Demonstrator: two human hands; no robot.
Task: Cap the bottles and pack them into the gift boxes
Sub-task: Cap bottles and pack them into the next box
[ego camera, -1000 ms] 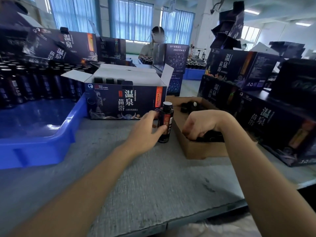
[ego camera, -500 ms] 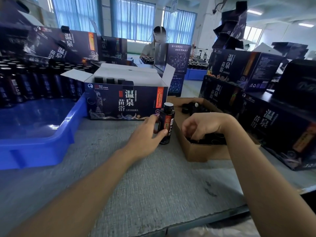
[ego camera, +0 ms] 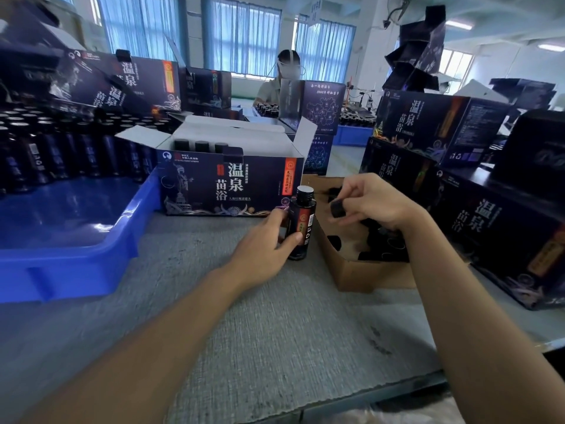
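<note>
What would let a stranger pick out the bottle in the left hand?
Start at the central open gift box. At its right corner one dark bottle stands alone, gripped by the left hand. Unlike boxed bottles, it has no cap.

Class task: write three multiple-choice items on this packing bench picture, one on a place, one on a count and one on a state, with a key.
1. Where is the bottle that the left hand grips? A upright on the grey table, between the open gift box and the brown carton; B inside the gift box; C lying in the carton.
2. How many bottle tops show in the open gift box? A one; B three; C six.
3. That bottle is: A capped; B uncapped; C tipped over.
Key: 1 A, its base rests on the table. 2 B, three dark tops stand in a row. 3 B, its neck is bare, and the right hand pinches a black cap.
</note>
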